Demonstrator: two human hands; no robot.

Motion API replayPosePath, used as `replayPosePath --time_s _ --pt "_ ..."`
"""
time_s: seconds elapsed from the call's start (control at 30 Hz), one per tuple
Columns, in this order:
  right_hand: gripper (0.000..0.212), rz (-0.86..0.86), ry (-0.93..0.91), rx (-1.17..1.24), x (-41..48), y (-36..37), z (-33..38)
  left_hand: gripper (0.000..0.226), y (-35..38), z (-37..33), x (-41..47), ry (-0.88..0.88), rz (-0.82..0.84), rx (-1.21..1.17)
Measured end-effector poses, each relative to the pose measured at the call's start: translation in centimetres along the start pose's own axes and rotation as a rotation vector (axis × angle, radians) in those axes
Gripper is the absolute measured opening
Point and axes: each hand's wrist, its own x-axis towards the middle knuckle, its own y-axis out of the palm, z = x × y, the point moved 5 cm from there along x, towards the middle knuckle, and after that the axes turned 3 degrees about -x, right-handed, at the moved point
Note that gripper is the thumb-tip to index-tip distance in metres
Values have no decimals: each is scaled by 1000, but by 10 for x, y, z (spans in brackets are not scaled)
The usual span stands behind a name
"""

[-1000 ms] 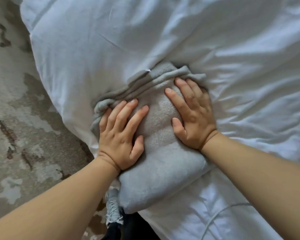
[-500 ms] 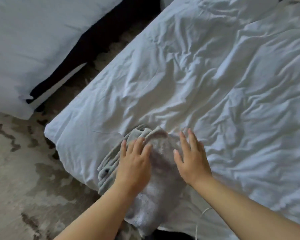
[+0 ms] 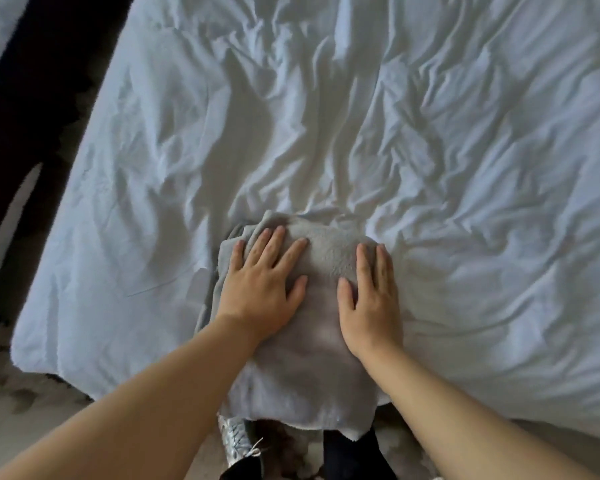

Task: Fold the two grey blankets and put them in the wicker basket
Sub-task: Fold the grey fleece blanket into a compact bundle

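Your left hand (image 3: 260, 292) and right hand (image 3: 371, 303) press flat, fingers straight and slightly apart, on the folded grey blanket (image 3: 312, 368) at the white bed's (image 3: 430, 150) near edge.

I see everything through a single wide-angle camera on my head, facing forward and tipped steeply down over the near edge of the bed (image 3: 430, 133). It sits close. My forearms come in from the two bottom corners, and my left grip (image 3: 260, 292) and right grip (image 3: 371, 306) lie just below the frame's middle on the grey blanket (image 3: 309, 375). Along the bottom edge, the floor (image 3: 21, 427) and my shoe (image 3: 236, 438) show almost straight beneath the lens.
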Motion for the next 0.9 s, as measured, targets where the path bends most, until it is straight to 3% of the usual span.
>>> replayPosePath --time_s 0.3,0.57,0.9 --pt "61 -202 19 -44 5 34 -8 63 33 16 1 35 -208 -114" --pt "64 -325 -96 -26 19 72 -23 57 72 37 14 145 -437 -153" --pt "65 -415 -162 -34 34 113 -41 57 109 47 29 175 -445 -83"
